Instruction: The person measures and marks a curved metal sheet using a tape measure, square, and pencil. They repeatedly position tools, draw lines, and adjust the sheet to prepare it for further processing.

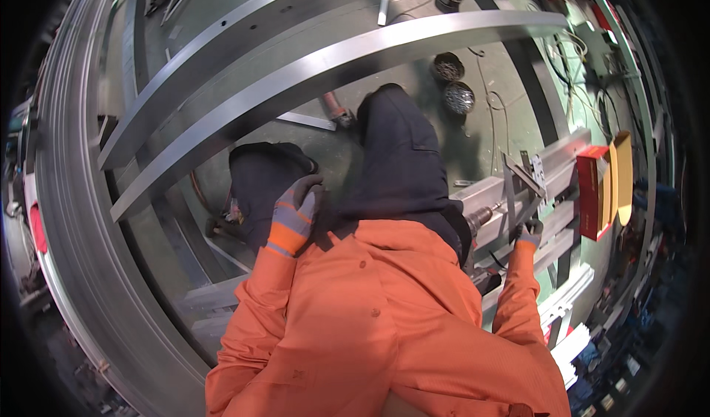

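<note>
Closest in, the left hand (294,221) in a grey and orange glove rests flat on the dark-trousered knee (259,180), fingers loosely curled and holding nothing. Over at three o'clock the right hand (529,232) is closed around the metal set square (518,188), gripping its lower end where it stands against the aluminium rail (510,188). That square looks stiff, light and thin-edged, so the flat blade near the corner seems the safest hold; bare metal may slip in a glove. Just beyond at three o'clock sits a red box (592,191), crowding that side. Further out at twelve, two long curved metal beams (333,69) span overhead, with round tins of screws (452,84) on the floor (518,106) between, leaving only narrow room.
</note>
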`<move>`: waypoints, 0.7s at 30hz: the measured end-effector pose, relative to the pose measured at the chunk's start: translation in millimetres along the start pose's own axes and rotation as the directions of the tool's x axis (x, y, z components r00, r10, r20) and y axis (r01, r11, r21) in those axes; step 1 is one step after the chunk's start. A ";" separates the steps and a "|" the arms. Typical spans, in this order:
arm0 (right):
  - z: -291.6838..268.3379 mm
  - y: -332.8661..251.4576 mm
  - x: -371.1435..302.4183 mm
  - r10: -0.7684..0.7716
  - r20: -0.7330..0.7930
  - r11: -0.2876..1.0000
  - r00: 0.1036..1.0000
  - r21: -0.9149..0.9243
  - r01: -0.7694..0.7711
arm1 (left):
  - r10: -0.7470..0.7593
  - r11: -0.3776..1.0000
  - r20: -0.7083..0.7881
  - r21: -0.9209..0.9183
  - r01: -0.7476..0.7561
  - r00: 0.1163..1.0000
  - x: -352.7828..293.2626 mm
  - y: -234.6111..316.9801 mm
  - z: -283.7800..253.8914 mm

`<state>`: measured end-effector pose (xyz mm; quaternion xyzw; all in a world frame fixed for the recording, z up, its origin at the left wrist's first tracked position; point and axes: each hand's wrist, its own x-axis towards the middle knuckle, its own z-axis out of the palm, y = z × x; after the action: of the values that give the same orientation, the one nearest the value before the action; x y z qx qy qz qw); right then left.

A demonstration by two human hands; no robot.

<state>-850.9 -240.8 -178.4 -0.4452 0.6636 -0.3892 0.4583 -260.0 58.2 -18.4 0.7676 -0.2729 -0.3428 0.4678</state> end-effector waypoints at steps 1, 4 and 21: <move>-70.1 -15.2 40.4 -0.399 -0.069 0.878 0.914 -0.317 0.359 | -0.007 0.978 0.010 -0.207 0.009 1.000 5.6 -15.5 16.9; 25.4 -56.2 3.9 -0.401 -0.050 0.916 0.915 -0.022 0.400 | -0.153 0.960 -0.062 -0.245 0.134 0.986 -5.6 -0.9 -8.4; 533.4 -348.8 -129.5 -0.553 0.830 0.706 0.080 0.415 0.574 | 0.107 0.975 -0.214 0.211 -0.061 0.971 172.5 7.5 -141.0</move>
<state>-236.2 -280.9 30.2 -0.8037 0.0641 -0.2062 0.5545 -44.4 2.4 -12.1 0.8326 -0.2847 -0.2042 0.4289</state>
